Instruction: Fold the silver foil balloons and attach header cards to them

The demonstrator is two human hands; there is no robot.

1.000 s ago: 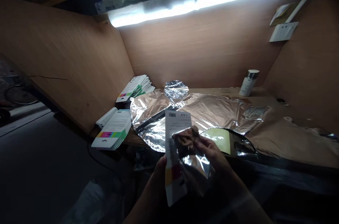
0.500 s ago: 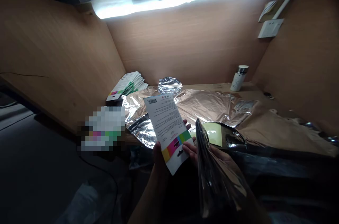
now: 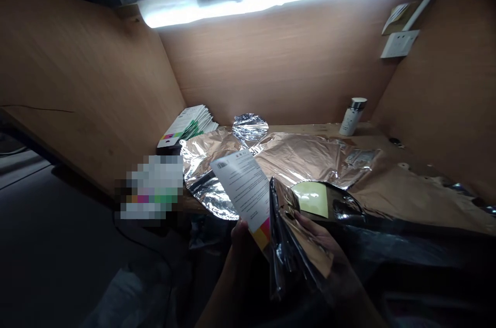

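My left hand (image 3: 241, 237) grips the lower end of a white printed card (image 3: 242, 188), which has a colour strip near its bottom and small text on its face. My right hand (image 3: 315, 232) holds a shiny foil pouch (image 3: 289, 250) upright, with its folded side towards the card. The pouch's edge touches or overlaps the card's lower right corner, and I cannot tell which. The pouch hides part of my right hand.
Crinkled foil sheets (image 3: 298, 157) cover the wooden bench, with a round foil piece (image 3: 250, 129) behind them. A stack of cards (image 3: 186, 126) stands back left, beside a blurred stack (image 3: 153, 186). A white bottle (image 3: 352, 117) stands back right.
The pouch has moved left, towards the card, and now stands closer to it. The card has tilted, turning its face more edge-on, and its colour strip is now partly hidden.
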